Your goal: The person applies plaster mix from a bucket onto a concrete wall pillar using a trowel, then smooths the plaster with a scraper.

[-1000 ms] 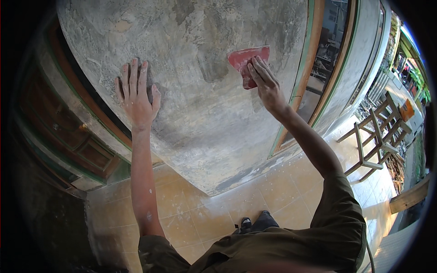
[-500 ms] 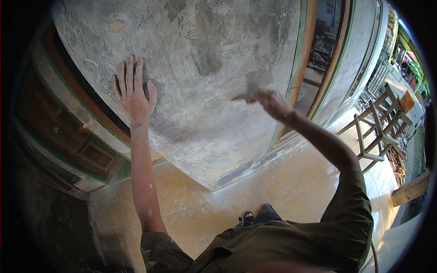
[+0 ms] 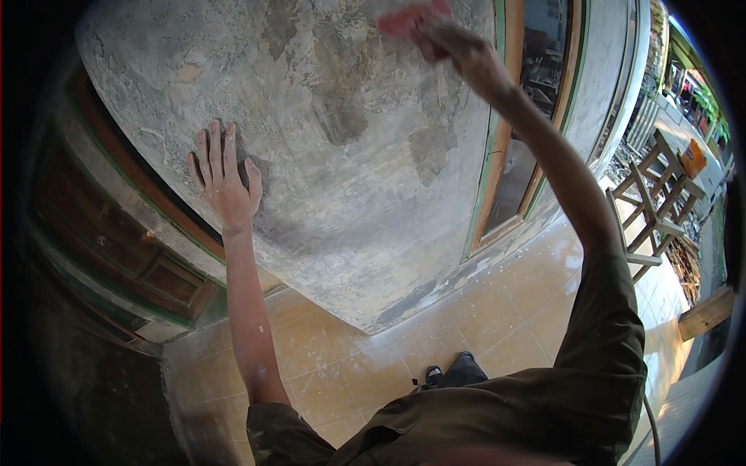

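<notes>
Straight ahead is a mottled grey plastered wall (image 3: 326,202). My left hand (image 3: 226,182) lies open on it, fingers spread and pale with dust. High up, near the upper edge of the view, my right hand (image 3: 458,46) grips a flat red scraper or pad (image 3: 398,25) against or just over the wall, beside the green-and-wood window frame (image 3: 509,70). Motion blurs the right hand and red piece, so I cannot tell exactly whether they touch the surface.
A wooden door (image 3: 116,233) is at the left. Yellow floor tiles (image 3: 412,349) with white spatters lie round my feet. At the right stand wooden trestles (image 3: 649,206), with an orange container (image 3: 694,158), a pile of sticks (image 3: 684,264) and a wooden beam (image 3: 703,314).
My right hand has swung down a little, turning the red piece edge-on, then risen to the upper edge of the view. My left hand stays spread on the wall.
</notes>
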Demonstrator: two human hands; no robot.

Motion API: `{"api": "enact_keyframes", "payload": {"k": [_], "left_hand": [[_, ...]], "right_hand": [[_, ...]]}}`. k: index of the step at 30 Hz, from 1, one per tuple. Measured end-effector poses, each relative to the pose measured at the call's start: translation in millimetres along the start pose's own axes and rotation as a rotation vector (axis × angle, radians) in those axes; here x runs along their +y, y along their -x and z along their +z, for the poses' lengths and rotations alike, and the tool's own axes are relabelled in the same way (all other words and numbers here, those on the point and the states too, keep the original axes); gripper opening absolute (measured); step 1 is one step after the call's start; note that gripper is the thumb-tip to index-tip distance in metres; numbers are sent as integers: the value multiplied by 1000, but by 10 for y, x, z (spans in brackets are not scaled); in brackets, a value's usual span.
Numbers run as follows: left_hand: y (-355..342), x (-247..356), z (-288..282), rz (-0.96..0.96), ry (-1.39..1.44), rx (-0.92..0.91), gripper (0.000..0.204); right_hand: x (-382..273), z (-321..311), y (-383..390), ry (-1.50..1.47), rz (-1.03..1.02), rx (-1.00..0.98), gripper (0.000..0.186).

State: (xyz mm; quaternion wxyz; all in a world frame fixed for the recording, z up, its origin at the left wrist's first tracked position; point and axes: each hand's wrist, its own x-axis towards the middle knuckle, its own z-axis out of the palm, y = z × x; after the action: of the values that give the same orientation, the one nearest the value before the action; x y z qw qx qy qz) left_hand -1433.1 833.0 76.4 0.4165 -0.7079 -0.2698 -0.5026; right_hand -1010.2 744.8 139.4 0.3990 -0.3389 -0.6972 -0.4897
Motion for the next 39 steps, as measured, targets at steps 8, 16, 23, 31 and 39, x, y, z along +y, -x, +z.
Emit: {"api": "enact_keyframes", "payload": {"k": [8,16,23,31,39], "left_hand": [[-4,-38,20,12,-5,25,49],[18,-30,18,18,-7,17,48],[40,-49,-15,-2,-15,-19,49],[34,-59,-14,-14,6,-20,49],[84,-129,-10,2,-30,-6,48]], "right_hand": [[-1346,-319,2248,-393,315,-771,27],[-719,-65,472,-176,141,-372,23],[-470,4,-1057,299,-161,-50,32],[-1537,228,917,120,-198,-344,33],[-1427,87,1082,-395,493,-908,17]]}}
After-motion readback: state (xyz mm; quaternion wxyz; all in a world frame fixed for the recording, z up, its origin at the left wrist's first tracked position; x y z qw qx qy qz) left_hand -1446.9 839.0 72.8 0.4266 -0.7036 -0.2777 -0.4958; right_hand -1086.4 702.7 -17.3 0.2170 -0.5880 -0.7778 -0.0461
